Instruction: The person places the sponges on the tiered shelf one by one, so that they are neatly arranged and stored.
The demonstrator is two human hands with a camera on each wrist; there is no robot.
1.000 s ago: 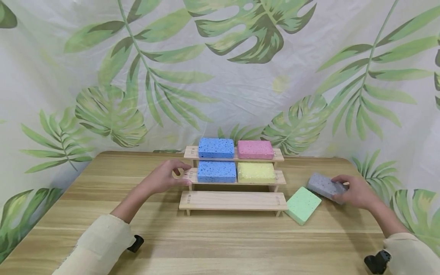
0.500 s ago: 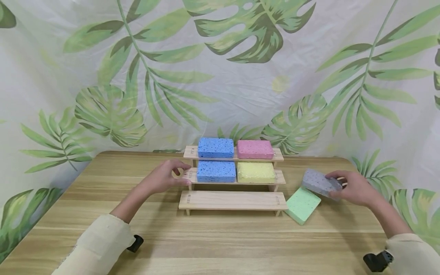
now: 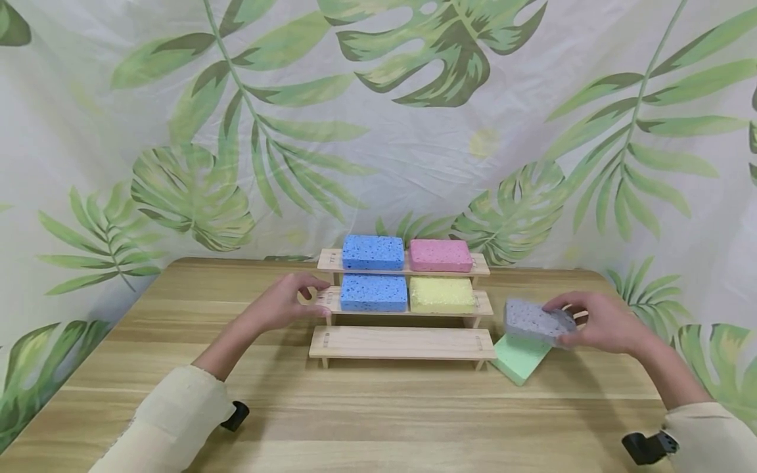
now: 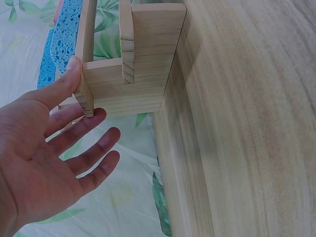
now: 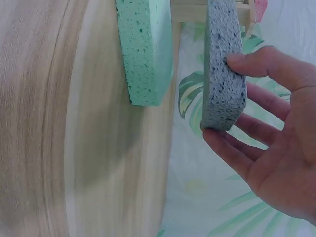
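Note:
My right hand (image 3: 612,322) grips a grey sponge (image 3: 527,319) by its right end, thumb on one side and fingers on the other. In the right wrist view, the grey sponge (image 5: 223,69) is held off the table. Below it in the head view, a green sponge (image 3: 520,360) lies on the table, partly hidden. My left hand (image 3: 286,303) pinches the left end of the middle step of a three-step wooden rack (image 3: 402,343). Two blue sponges (image 3: 374,293), a pink sponge (image 3: 440,256) and a yellow sponge (image 3: 442,295) lie on its upper two steps.
The rack stands near the back of a wood-grain table (image 3: 378,420), its bottom step bare. Behind the table hangs a leaf-patterned cloth (image 3: 414,164). The green sponge lies close to the rack's lower right corner.
My right hand has lifted the grey sponge and carried it left, so it now covers part of the green one. The left hand has stayed at the rack.

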